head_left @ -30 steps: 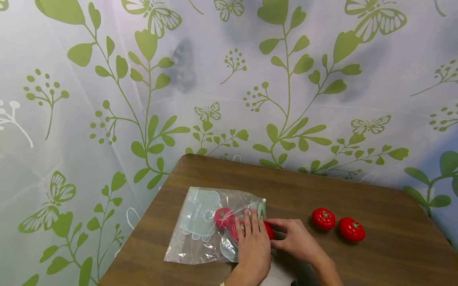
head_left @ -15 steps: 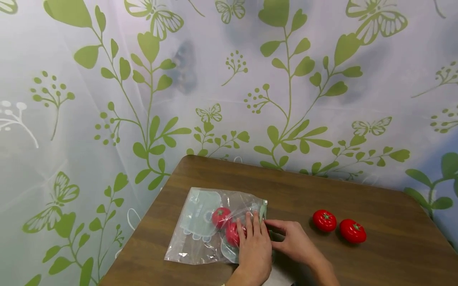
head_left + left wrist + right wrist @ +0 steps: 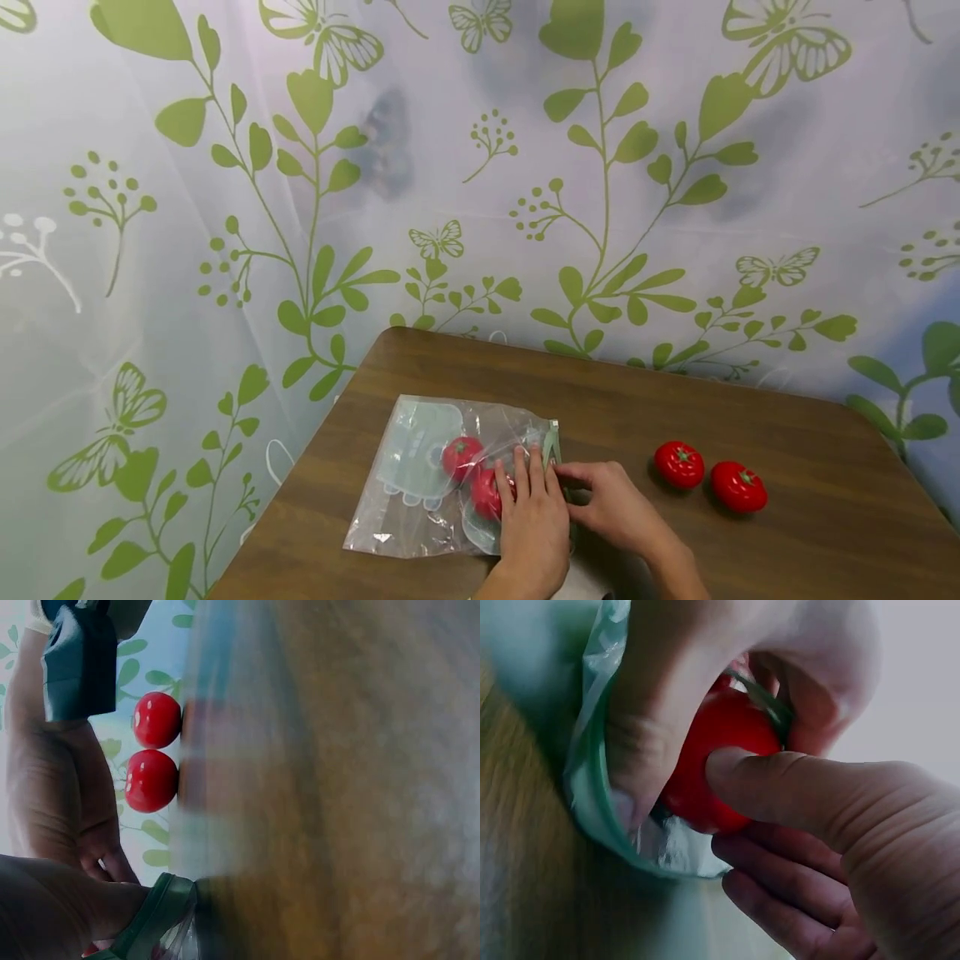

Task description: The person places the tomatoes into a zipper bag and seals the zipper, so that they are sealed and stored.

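A clear zip bag with a pale printed pattern and green closure lies on the table, two shiny red tomatoes showing through it. My left hand rests over its mouth with the fingers along the top. In the right wrist view, the left thumb reaches inside the green rim, holding the mouth apart. There my right hand pinches another red tomato at the opening, its thumb pressed on the skin. The head view hides this tomato behind the hands.
Two more red tomatoes, one left and one right, sit side by side on the wooden table, right of my hands. A leaf-patterned curtain hangs behind the table. A pale grey patch shows at the near edge.
The tomato by my right hand was partly visible in the head view and is now hidden there. The second tomato in the bag shows more clearly. Both hands have hardly moved.
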The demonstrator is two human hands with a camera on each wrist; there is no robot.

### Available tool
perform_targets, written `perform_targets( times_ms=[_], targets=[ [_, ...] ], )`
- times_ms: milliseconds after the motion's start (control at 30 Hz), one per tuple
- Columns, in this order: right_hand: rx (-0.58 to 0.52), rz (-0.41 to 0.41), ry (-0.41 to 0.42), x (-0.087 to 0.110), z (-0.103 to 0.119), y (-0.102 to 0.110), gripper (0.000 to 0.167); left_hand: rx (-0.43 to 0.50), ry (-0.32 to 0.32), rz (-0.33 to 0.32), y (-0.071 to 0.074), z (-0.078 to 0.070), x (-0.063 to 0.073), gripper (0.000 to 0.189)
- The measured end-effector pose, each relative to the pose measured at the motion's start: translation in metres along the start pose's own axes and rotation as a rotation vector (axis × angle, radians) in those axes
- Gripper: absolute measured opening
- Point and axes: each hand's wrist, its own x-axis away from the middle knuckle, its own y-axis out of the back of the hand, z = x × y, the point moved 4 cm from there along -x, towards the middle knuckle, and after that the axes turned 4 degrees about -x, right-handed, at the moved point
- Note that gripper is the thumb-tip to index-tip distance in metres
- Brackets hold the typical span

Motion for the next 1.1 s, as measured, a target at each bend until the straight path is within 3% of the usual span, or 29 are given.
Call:
perform_targets(
  times_ms=[233,467,767,933,1100],
  targets=[
    [0.044,-0.035,0.013,-0.006,0.009,-0.005,0.046,0.017,0.007,0.002,0.000,0.002,0.000,0.075],
    [-0.018,-0.095,-0.038,-0.011,0.004,-0.018,0.045,0.010,0.012,-0.029,0.001,0.003,0.001,0.075],
    [-0.112,-0.113,-0.115,-0.012,0.000,-0.031,0.043,0.024,0.018,-0.005,0.000,0.005,0.001,0.077],
    [-0.060,-0.098,-0.076,-0.005,-0.001,-0.022,0.047,0.009,-0.001,-0.014,-0.001,0.001,0.002,0.075],
    [0.021,-0.033,-0.071,0.003,-0.003,-0.012,0.050,0.004,-0.019,-0.010,-0.002,0.000,0.003,0.078]
  ],
)
